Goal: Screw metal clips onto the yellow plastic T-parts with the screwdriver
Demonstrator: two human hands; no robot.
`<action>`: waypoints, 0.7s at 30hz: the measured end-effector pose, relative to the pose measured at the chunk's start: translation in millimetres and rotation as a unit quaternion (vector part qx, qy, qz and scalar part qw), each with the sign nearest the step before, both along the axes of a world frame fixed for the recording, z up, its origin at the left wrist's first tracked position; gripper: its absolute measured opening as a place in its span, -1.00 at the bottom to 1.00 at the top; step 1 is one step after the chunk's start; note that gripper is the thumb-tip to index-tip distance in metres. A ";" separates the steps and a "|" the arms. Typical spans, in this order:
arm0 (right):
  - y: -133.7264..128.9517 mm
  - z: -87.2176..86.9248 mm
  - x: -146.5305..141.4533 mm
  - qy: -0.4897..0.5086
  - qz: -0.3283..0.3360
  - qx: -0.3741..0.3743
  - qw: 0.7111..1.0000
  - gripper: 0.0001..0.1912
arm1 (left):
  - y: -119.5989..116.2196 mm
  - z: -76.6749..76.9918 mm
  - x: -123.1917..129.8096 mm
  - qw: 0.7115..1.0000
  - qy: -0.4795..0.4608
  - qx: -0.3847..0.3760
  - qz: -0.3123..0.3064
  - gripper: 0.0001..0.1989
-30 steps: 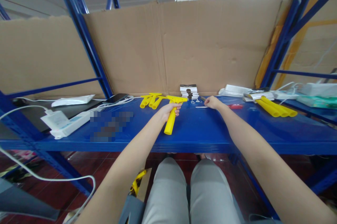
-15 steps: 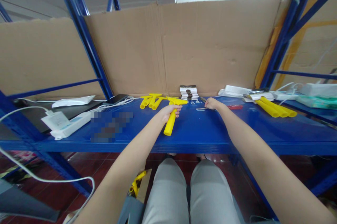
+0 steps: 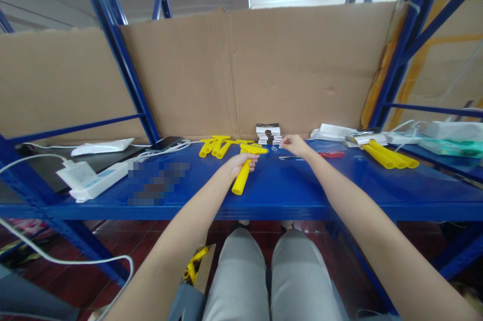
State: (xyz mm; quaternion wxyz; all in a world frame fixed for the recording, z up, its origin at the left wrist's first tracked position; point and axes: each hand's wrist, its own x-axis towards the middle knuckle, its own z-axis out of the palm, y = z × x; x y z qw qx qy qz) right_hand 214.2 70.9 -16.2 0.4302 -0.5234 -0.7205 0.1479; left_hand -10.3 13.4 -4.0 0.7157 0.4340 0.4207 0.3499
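Observation:
My left hand [image 3: 241, 162] is wrapped round a yellow T-shaped handle [image 3: 240, 181], whose tube points down toward the table's front edge. Its crosspiece lies just above my fingers. My right hand [image 3: 293, 145] is closed, with fingertips pinched beside small clear pieces [image 3: 275, 149]; whatever it holds is too small to name. Behind these pieces stands a stack of small black-and-white boxes [image 3: 268, 133]. A thin metal tool [image 3: 289, 158] and a red-handled tool [image 3: 334, 154] lie near my right wrist.
More yellow T-shaped parts [image 3: 217, 146] lie at the back left. Yellow tubes [image 3: 390, 155] rest on the right. A white power strip [image 3: 100, 182] with cables is on the left of the blue table [image 3: 294, 190]. Below is a box of yellow parts [image 3: 204, 270].
My right hand has moved left, away from the metal tool and toward the small pieces and boxes. My left hand still holds the yellow handle. The view has shifted slightly.

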 end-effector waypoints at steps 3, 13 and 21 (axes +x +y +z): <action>-6.3 0.4 -15.1 0.094 0.102 -0.021 0.990 -0.92 | -1.2 -0.1 0.7 1.000 0.005 0.002 -0.013 -0.81; -19.3 3.5 -32.0 0.119 0.164 -0.053 0.978 -0.82 | -5.7 -0.8 2.7 0.998 0.007 0.007 -0.064 -0.79; -20.8 2.7 -39.0 0.081 0.164 -0.022 0.983 -0.80 | 1.4 -4.6 -0.4 0.997 -0.010 -0.007 -0.075 -0.78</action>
